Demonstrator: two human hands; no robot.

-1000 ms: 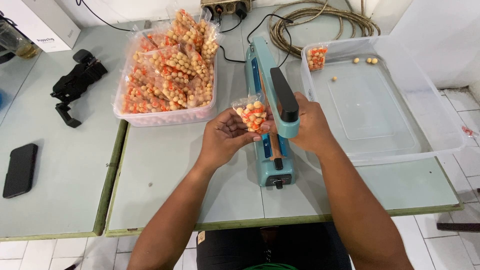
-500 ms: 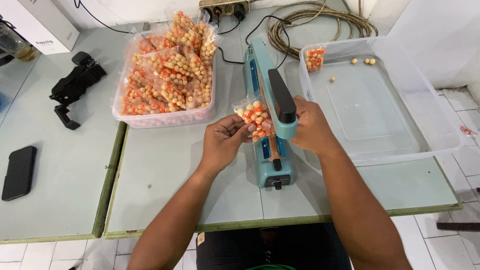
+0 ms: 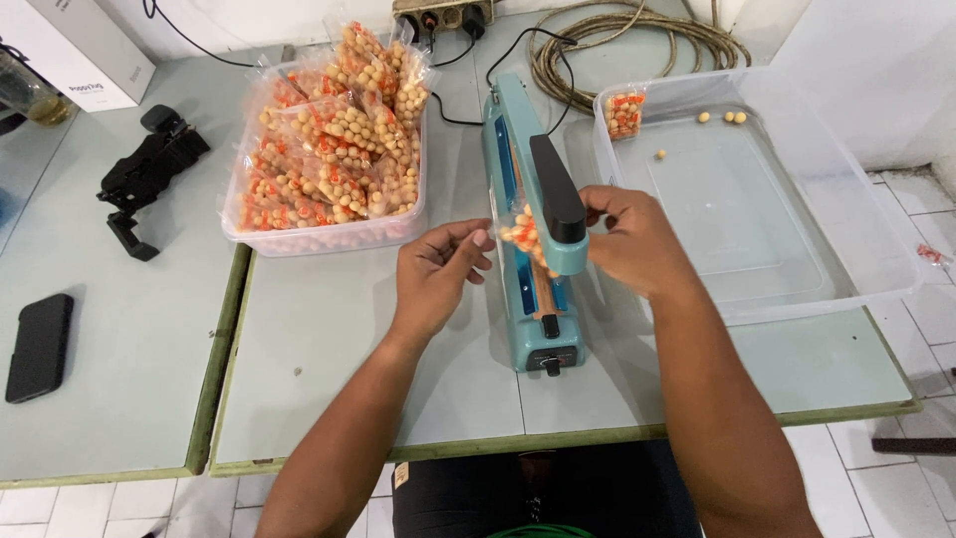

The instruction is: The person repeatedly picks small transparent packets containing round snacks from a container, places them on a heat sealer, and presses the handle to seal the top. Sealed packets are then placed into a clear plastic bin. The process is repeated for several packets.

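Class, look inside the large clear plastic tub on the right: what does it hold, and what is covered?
Inside the large clear plastic tub lie one small sealed bag of orange and yellow snacks in the far left corner and four loose yellow snack balls. The right hand covers its near left edge.

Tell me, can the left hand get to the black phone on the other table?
Probably yes. The left hand is beside the sealer, and only bare tabletop lies between it and the black phone, though that is a long sideways stretch.

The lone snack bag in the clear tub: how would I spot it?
Find the big clear tub right of the teal heat sealer. In its far left corner sits one small snack bag, alone beside loose pieces, unlike the heaped bags in the other tub.
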